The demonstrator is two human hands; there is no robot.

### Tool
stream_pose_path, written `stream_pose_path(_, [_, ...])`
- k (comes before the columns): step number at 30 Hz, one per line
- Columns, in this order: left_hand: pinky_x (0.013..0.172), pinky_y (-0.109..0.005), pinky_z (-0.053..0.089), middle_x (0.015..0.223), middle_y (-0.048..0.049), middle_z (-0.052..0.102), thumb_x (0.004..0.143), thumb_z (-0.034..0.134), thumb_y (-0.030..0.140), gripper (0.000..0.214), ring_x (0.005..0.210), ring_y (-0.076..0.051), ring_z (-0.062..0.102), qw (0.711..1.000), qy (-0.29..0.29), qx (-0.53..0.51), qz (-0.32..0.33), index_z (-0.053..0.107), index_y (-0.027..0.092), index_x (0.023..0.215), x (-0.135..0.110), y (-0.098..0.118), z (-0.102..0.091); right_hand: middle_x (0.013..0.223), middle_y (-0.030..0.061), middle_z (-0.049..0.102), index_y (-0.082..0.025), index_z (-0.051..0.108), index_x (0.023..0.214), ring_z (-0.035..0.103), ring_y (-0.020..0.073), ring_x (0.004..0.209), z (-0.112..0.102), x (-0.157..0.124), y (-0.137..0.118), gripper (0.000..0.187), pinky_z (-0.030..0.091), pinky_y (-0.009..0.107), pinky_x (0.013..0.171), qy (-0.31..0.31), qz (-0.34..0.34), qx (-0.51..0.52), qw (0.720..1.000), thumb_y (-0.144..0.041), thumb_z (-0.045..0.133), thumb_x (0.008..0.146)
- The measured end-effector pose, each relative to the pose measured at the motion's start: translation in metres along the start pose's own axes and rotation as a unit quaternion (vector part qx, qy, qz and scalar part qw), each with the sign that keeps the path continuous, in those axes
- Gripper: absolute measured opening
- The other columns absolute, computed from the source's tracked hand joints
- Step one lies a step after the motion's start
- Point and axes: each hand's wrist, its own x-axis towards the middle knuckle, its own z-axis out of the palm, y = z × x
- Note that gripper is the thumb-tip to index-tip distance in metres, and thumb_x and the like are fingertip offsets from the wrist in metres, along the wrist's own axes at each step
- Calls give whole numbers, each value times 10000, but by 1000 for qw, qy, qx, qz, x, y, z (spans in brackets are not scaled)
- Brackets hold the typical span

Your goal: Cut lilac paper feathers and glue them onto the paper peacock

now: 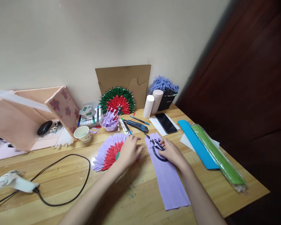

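My left hand rests with curled fingers on the right edge of a flat paper flower of lilac and red petals lying on the wooden table. My right hand lies on a long lilac paper strip, its fingers touching black-handled scissors that lie on the strip's far end. Whether the fingers grip the scissors is unclear.
A white glue gun with a looping black cord lies at the left. A paper cup, markers, a utility knife, a phone, blue and green paper rolls and a green-red paper fan stand around.
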Motion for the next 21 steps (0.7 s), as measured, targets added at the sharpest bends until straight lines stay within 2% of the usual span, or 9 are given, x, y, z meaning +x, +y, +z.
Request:
stream_pose_path(3, [863,-360,411,1061,-109,560,773,596,284,310,1000,-245,500,997,-43,47,48,563,149,1050,34,19,35,888,57,583,-171,509,834,559,182,808,0,2,-2,260,409,258,692,-3,-11,-19,1000,-169,591,587])
stream_pose_path(6, [805,-339,415,964,-84,579,779,592,250,199,936,-229,515,996,-50,53,48,608,169,960,52,15,57,924,68,587,-164,521,857,568,193,846,-2,3,-3,250,401,264,721,11,-25,-42,999,-141,556,610])
stream_pose_path(8, [773,-322,412,908,-63,588,789,585,248,124,895,-215,526,997,-39,31,56,626,184,887,56,8,61,929,68,589,-163,523,867,571,194,854,-5,3,-3,258,391,265,732,20,-29,-55,998,-114,535,614])
stream_pose_path(11, [753,-297,406,862,-44,602,819,535,203,88,863,-192,541,998,-22,3,63,621,192,807,56,0,55,929,57,585,-175,514,858,572,190,829,-11,1,-3,260,378,258,700,27,-28,-64,997,-100,525,609])
stream_pose_path(13, [751,-288,410,861,-42,610,840,492,190,112,849,-181,548,998,-4,-21,54,604,190,825,54,-4,44,923,55,583,-182,505,846,571,192,825,-15,-1,-2,247,374,257,684,27,-21,-57,998,-110,524,610])
stream_pose_path(17, [745,-294,420,861,-54,617,878,423,265,171,818,-178,553,991,83,-108,1,569,176,879,55,-7,23,879,59,593,-188,489,788,567,204,823,-24,-4,4,170,388,262,682,4,5,0,1000,-200,553,630])
stream_pose_path(18, [758,-300,419,885,-62,621,887,403,295,205,841,-185,554,990,87,-113,-13,567,173,896,57,-7,21,862,54,597,-192,486,775,567,202,812,-26,-5,5,161,391,261,679,-2,7,15,1000,-218,559,634])
stream_pose_path(20, [799,-313,410,958,-84,632,898,367,352,282,923,-205,551,992,51,-112,-38,575,167,938,65,-6,21,834,38,599,-200,477,761,565,191,784,-30,-6,7,148,391,257,672,-14,-6,32,999,-220,556,637])
stream_pose_path(21, [814,-316,406,991,-94,636,900,349,377,322,954,-213,550,993,9,-107,-51,583,161,952,71,-5,23,829,30,596,-203,474,758,562,185,777,-32,-7,7,146,389,253,672,-22,-23,34,999,-204,550,633])
